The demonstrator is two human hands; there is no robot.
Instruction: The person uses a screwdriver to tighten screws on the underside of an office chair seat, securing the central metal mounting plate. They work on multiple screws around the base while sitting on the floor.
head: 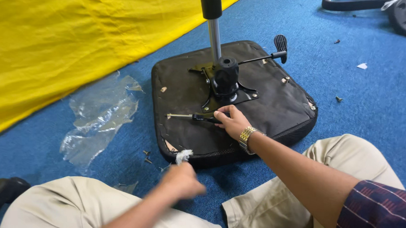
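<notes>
Blue carpet floor (357, 102) is carrying an upturned seat (266, 102); yellow cloth (72, 42) and plastic wrap (98, 123) are lying left of it. Right hand (230, 122) is gripping a screwdriver (189, 116) on the seat; left hand (183, 179) is pinching white scrap (183, 156) at its front edge.

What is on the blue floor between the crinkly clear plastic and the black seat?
In the head view, a few small screws lie on the blue carpet between the clear plastic sheet and the upturned seat cushion, near its front corner.

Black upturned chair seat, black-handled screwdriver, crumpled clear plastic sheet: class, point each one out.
Black upturned chair seat (275, 106), head view, bare underside right of the bracket.
Black-handled screwdriver (202, 117), head view, its handle.
Crumpled clear plastic sheet (100, 118), head view, its middle.
</notes>
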